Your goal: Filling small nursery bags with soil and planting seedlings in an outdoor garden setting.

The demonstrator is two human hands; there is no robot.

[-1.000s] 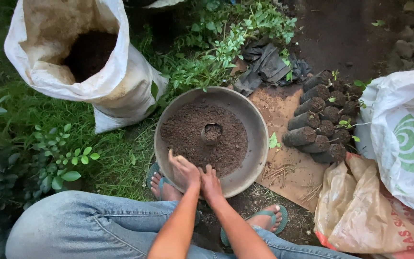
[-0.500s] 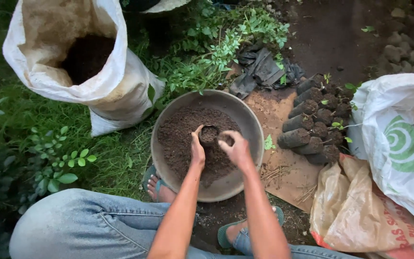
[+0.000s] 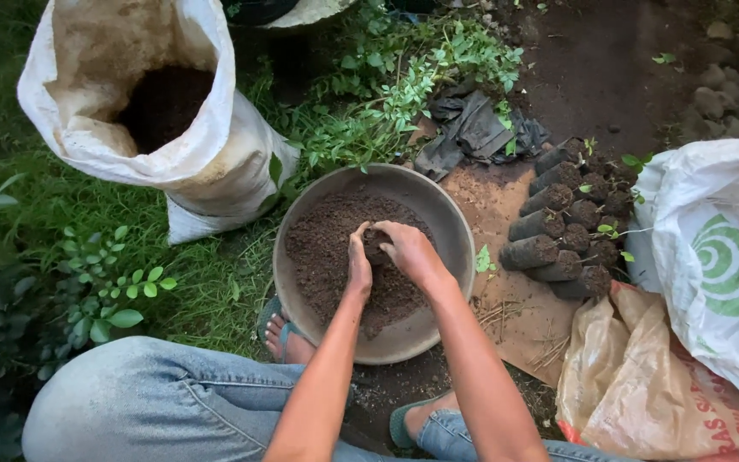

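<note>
A round grey basin (image 3: 446, 214) holds a heap of dark soil (image 3: 318, 248). A small black planting bag stands in the middle of the soil, mostly hidden between my hands. My left hand (image 3: 358, 265) presses against its left side. My right hand (image 3: 410, 251) covers its top and right side, fingers curled over it. Both forearms reach out over my blue jeans (image 3: 156, 402).
A white sack of soil (image 3: 215, 145) stands open at the upper left. Several filled black planting bags (image 3: 558, 235) lie stacked on brown cardboard (image 3: 506, 308) to the right. Empty black bags (image 3: 481, 128) lie behind the basin. White sack (image 3: 720, 257) and tan sack (image 3: 643, 385) at right.
Both hands moved from the basin's near rim to the small bag in the soil. The right hand, holding soil beside the bag half a second ago, now covers the bag's top.
</note>
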